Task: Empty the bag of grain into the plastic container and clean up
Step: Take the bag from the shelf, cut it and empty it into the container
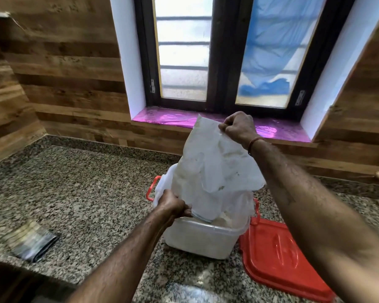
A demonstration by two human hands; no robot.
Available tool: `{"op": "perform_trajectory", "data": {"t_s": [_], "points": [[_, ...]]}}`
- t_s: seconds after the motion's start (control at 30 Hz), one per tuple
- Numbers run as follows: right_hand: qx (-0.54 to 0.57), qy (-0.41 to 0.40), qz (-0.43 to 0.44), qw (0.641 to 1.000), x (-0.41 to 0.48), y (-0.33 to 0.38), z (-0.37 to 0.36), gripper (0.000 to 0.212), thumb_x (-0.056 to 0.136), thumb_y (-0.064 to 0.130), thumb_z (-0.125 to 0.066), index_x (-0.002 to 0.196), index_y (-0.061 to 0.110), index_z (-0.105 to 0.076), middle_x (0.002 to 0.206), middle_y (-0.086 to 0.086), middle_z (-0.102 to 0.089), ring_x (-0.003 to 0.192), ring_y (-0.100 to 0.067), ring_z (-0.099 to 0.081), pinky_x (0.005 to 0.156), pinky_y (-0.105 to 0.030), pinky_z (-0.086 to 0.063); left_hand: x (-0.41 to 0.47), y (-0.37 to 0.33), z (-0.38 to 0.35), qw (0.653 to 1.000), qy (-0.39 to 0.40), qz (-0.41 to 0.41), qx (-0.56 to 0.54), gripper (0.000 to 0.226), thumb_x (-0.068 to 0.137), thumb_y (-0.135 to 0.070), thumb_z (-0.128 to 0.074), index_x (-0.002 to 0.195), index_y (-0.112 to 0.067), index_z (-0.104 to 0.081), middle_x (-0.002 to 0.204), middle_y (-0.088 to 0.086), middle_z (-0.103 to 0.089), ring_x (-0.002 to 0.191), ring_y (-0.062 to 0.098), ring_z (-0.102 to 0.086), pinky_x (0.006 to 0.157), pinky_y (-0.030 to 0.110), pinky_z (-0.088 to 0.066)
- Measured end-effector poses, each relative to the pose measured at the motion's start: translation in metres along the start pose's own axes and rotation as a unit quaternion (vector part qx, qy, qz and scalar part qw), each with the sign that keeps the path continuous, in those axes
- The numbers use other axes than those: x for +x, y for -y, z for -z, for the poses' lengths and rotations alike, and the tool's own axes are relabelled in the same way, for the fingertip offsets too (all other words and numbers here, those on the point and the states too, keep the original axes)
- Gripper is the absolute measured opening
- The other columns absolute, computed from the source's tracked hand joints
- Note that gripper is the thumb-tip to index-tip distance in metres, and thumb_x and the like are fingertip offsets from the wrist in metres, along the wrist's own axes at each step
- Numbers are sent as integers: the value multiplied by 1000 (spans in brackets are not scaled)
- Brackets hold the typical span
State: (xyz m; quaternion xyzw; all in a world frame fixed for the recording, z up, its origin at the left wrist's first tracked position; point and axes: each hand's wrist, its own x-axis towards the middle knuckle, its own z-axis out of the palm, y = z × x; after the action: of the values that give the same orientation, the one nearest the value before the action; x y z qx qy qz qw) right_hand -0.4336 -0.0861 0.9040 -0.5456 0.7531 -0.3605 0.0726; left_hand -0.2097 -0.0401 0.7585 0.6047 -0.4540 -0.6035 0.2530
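Bag of grain (214,167) upended at frame centre, mouth down inside the plastic container (202,239) on the granite counter (74,193). Pinched at its top corner by the right hand (239,125); clutched near the mouth by the left hand (173,204). Red lid (278,259) just right, partly behind the forearm. Blurred dark packet (31,243) lower left, contents unreadable.

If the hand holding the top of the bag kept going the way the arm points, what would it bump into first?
Probably the pink window sill. The right hand grips the top of the bag, and its arm points up and away toward the window. Nothing shows in between, though depth is hard to judge.
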Motion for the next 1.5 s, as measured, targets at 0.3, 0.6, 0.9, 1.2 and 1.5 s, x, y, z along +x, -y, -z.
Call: {"op": "perform_trajectory", "data": {"t_s": [0.3, 0.6, 0.9, 1.2, 1.5], "points": [[-11, 44, 88, 995, -12, 4, 11, 21, 92, 25, -73, 73, 19, -68, 61, 12, -55, 60, -1, -49, 56, -18, -37, -7, -26, 18, 957, -45, -105, 268, 11, 82, -3, -74, 75, -6, -65, 77, 10, -72, 56, 25, -74, 60, 41, -65], [-63, 68, 167, 982, -36, 16, -19, 14, 92, 34, -72, 92, 21, -77, 90, 2, -70, 81, -11, -60, 61, -25, -44, -5, -57, 25, 957, 12, -286, 48, 56, 87, -54, -69, 135, -30, -54, 130, 1, -70, 110, 18, -71, 93, 49, -59], [-86, 57, 261, 960, -57, 28, -32, 13, 91, 30, -74, 87, 18, -74, 81, 6, -68, 73, -10, -61, 56, -19, -35, -19, -99, 32, 827, -212, -445, 272, 9, 86, -38, -75, 85, -30, -76, 83, -11, -76, 80, 11, -69, 69, 33, -54], [-77, 145, 62, 984, -32, -45, 27, 39, 78, 40, -84, 114, 30, -72, 110, 3, -74, 106, -19, -66, 101, -47, -51, -10, -96, 72, 772, -289, -459, 329, 11, 82, -30, -77, 76, -26, -70, 89, -15, -67, 95, 20, -56, 91, 45, -38], [21, 101, 100, 990, -31, -44, 22, 16, 79, 28, -84, 84, 18, -74, 87, -2, -74, 86, -24, -68, 78, -42, -56, -17, -112, 35, 724, -207, -506, 420, 10, 87, -36, -74, 94, -31, -70, 89, -10, -77, 91, 20, -72, 87, 38, -38]]}}
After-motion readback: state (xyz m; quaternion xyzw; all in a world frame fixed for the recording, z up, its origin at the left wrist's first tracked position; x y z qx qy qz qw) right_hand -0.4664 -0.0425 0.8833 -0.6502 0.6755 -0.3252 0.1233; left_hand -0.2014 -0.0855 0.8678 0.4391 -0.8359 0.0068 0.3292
